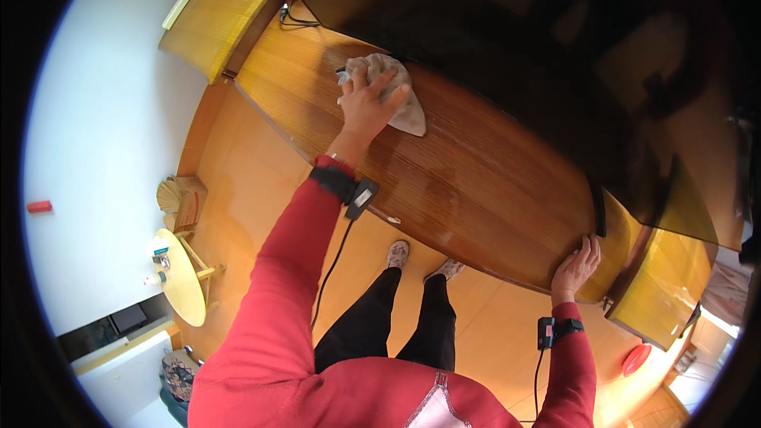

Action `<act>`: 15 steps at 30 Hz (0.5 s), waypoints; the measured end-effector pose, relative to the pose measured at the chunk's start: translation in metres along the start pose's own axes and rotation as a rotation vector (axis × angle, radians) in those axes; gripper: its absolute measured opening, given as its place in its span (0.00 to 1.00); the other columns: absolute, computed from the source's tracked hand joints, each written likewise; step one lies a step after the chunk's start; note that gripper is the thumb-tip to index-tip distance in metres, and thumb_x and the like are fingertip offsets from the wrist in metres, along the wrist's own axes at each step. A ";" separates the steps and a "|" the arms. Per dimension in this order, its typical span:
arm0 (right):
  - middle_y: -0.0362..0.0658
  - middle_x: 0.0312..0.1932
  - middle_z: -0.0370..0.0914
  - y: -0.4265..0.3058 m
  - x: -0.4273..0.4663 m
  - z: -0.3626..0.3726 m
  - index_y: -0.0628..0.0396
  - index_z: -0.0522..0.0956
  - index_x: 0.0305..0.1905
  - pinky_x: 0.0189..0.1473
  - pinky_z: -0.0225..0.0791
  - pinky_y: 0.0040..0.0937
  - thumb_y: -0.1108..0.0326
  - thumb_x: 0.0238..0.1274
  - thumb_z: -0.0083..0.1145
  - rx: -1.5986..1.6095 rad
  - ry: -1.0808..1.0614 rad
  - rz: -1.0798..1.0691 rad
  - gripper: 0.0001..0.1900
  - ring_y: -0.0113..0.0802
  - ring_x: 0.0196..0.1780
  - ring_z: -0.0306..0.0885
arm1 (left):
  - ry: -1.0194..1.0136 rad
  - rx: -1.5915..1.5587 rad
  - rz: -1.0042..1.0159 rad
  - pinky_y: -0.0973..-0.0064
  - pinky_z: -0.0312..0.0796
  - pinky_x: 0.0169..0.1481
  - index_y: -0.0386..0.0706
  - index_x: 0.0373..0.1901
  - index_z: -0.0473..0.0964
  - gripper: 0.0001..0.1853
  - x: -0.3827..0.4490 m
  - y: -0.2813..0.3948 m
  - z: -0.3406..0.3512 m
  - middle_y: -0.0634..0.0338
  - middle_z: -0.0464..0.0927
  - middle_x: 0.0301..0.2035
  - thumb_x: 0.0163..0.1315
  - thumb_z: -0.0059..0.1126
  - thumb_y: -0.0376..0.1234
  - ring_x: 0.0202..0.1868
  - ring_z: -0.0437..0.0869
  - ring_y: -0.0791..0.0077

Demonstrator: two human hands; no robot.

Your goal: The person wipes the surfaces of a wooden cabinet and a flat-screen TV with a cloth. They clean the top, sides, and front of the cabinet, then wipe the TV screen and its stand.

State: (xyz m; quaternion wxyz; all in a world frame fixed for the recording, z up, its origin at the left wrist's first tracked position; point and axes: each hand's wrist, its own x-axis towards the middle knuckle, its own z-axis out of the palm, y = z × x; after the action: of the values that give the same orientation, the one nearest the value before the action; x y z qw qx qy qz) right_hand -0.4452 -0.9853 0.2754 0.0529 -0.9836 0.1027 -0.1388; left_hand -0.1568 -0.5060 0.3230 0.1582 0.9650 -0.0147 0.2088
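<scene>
My left hand (370, 98) presses with spread fingers on a crumpled pale cloth (410, 119), which lies on the brown wooden cabinet top (475, 172) close to the lower edge of a large dark television screen (505, 41). Near the right end of the same top, my right hand (576, 267) rests by the front edge, its fingertips at the end of a black television foot (597, 208). That hand holds nothing that I can see. Part of the cloth is hidden under my left hand.
Yellowish side cabinets (232, 12) flank the top. A black cable (297, 21) lies at its back left. On the floor to the left stand a round yellow stool (178, 279) with small items and a cardboard box (191, 202). A red round object (637, 359) is at lower right.
</scene>
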 end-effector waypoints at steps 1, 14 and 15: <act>0.57 0.74 0.67 0.000 0.000 0.000 0.60 0.70 0.69 0.76 0.57 0.56 0.76 0.67 0.47 0.014 0.007 0.000 0.25 0.60 0.76 0.62 | 0.089 -0.027 0.059 0.47 0.74 0.57 0.55 0.53 0.86 0.18 -0.003 0.003 0.011 0.48 0.77 0.54 0.67 0.66 0.50 0.56 0.76 0.39; 0.55 0.73 0.68 -0.008 0.004 -0.005 0.60 0.72 0.67 0.76 0.57 0.54 0.76 0.69 0.48 0.022 0.019 0.025 0.22 0.58 0.76 0.62 | -0.379 -0.902 0.530 0.56 0.74 0.68 0.57 0.52 0.84 0.15 -0.147 0.149 0.008 0.57 0.79 0.58 0.64 0.63 0.32 0.63 0.80 0.55; 0.55 0.74 0.68 -0.008 0.004 -0.004 0.60 0.72 0.67 0.76 0.56 0.54 0.76 0.69 0.48 0.029 0.028 0.015 0.22 0.58 0.76 0.62 | -0.250 -0.814 0.381 0.59 0.75 0.69 0.53 0.59 0.82 0.20 -0.128 0.133 0.010 0.55 0.78 0.62 0.66 0.63 0.30 0.65 0.80 0.55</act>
State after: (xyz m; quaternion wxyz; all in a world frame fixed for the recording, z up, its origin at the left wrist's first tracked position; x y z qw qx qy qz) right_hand -0.4414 -0.9791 0.2813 0.0666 -0.9798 0.1090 -0.1536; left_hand -0.2827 -0.6403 0.3022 0.4800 0.8222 -0.2913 0.0932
